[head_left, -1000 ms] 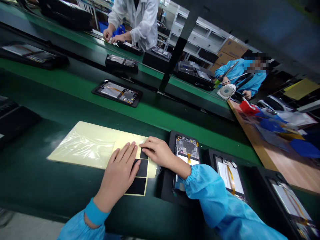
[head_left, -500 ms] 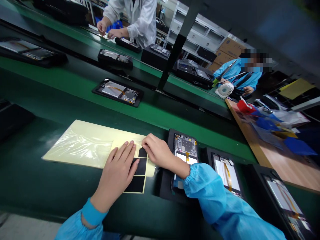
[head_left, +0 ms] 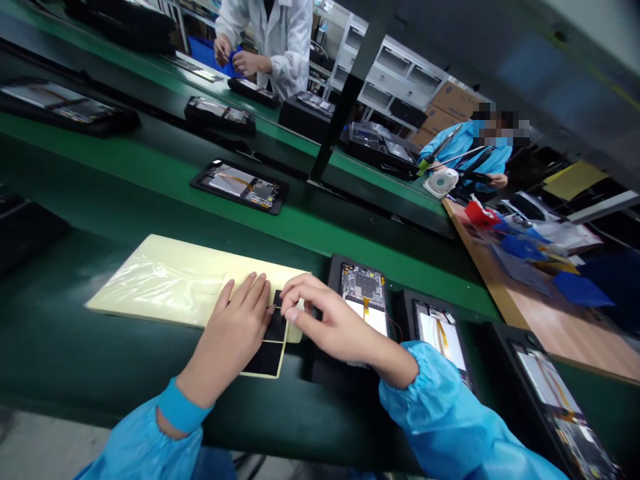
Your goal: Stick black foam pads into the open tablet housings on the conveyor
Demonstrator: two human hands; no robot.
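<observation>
Currently, at lower centre: left hand (head_left: 225, 333) open, flat on the pale yellow backing sheet (head_left: 155, 280); right hand (head_left: 330, 323) curled at the upper black pad (head_left: 276, 325), grip unclear; lower black pad (head_left: 265, 358) remaining on sheet.

Through the wide lens I see a brightly lit workshop, the light seeming to fall from above. Glare whitens the plastic film (head_left: 157, 280), and shadows stay soft. The green conveyor belt (head_left: 150, 163) bends toward the frame's edges, the right sleeve (head_left: 440, 413) looks stretched along the bottom edge, and the dark overhead panel (head_left: 500, 60) at top right is dim and blurred.
</observation>
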